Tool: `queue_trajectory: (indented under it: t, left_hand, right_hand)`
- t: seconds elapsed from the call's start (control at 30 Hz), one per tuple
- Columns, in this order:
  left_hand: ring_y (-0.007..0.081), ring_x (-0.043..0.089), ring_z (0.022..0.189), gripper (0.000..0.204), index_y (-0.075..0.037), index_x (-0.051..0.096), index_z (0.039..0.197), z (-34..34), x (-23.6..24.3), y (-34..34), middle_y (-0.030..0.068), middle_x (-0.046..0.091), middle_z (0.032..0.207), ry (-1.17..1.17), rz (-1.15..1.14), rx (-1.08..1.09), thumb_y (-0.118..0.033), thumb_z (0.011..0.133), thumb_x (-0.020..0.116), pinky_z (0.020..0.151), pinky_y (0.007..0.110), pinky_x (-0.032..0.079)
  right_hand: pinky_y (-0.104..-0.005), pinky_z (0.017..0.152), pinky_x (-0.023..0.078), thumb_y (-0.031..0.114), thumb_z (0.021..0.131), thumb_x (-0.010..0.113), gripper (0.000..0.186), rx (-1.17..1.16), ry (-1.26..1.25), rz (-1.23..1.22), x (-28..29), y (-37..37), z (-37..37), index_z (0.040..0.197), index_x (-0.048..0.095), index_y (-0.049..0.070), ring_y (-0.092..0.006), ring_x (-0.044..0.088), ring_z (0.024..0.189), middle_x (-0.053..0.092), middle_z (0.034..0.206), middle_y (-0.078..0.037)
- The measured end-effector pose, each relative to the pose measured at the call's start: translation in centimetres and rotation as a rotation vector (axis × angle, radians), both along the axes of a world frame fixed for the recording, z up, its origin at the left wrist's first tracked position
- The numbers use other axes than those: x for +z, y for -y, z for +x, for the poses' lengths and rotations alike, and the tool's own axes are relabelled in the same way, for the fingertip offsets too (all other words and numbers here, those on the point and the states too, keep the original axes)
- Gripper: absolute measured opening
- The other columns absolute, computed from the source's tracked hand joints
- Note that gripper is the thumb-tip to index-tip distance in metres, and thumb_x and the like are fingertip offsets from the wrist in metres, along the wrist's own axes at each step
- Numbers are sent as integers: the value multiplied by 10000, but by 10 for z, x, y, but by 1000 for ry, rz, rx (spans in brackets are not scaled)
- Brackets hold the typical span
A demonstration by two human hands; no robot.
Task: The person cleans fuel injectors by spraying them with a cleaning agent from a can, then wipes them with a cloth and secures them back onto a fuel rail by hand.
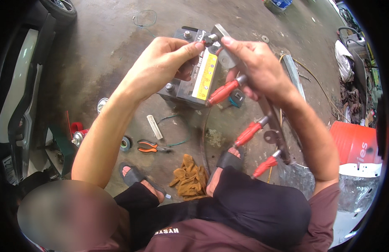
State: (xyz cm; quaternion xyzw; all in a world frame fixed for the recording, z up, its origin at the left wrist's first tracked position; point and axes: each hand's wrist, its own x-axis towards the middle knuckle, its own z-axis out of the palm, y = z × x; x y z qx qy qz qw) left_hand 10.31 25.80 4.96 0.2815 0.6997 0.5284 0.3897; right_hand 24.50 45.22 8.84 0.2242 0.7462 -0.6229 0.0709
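Note:
My right hand (263, 69) is wrapped round a long grey metal bar (275, 125). Three red grip-like pieces (250, 132) on silver stems stick out from one side of it. At the bar's far end sits a small dark fitting (209, 40). My left hand (167, 61) is closed in a pinch at that fitting, thumb and forefinger together, with a bit of red at the fingertips. Both hands are raised above a black car battery (187, 86) with a yellow and white label, which they partly cover.
Around my sandalled feet lie brown work gloves (189, 176), orange-handled pliers (150, 146), a tape roll (126, 143) and a pale block (154, 127). A teal-and-black object (236, 99) is beside the battery. A red bucket (353, 143) stands right, a vehicle (24, 84) left.

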Motion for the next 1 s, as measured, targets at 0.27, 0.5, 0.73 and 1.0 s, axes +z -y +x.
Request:
queue_trajectory:
  t: [0.27, 0.5, 0.73, 1.0]
  left_hand:
    - [98, 515, 617, 411, 21, 728, 1170, -29, 45, 30, -28, 533, 817, 405, 73, 104, -369, 1097, 617, 757, 376, 618]
    - [145, 680, 777, 509, 24, 737, 1267, -37, 64, 92, 33, 697, 945, 153, -132, 89, -439, 1068, 663, 744, 415, 640]
    - [145, 721, 828, 602, 6, 776, 963, -45, 70, 164, 67, 729, 839, -127, -127, 94, -585, 1020, 677, 750, 315, 583]
    - [164, 692, 807, 587, 61, 769, 1012, -6, 103, 281, 112, 722, 834, -398, -273, 378, -501, 1090, 618, 744, 333, 554]
  right_hand:
    - [-268, 345, 447, 309, 1134, 529, 385, 122, 129, 71, 52, 20, -44, 1348, 689, 32, -105, 552, 424, 700, 828, -147]
    - [-264, 320, 385, 428, 1102, 578, 469, 167, 141, 115, 53, 77, -67, 1176, 718, -14, -100, 538, 399, 682, 739, -96]
    - [-235, 371, 356, 446, 1073, 622, 480, 264, 58, 146, 68, 137, -74, 1238, 686, -1, -104, 523, 413, 715, 815, -111]
    - [-239, 662, 430, 319, 1090, 588, 336, 701, 48, 146, 15, 189, -67, 1197, 672, 12, -76, 547, 732, 603, 876, 14]
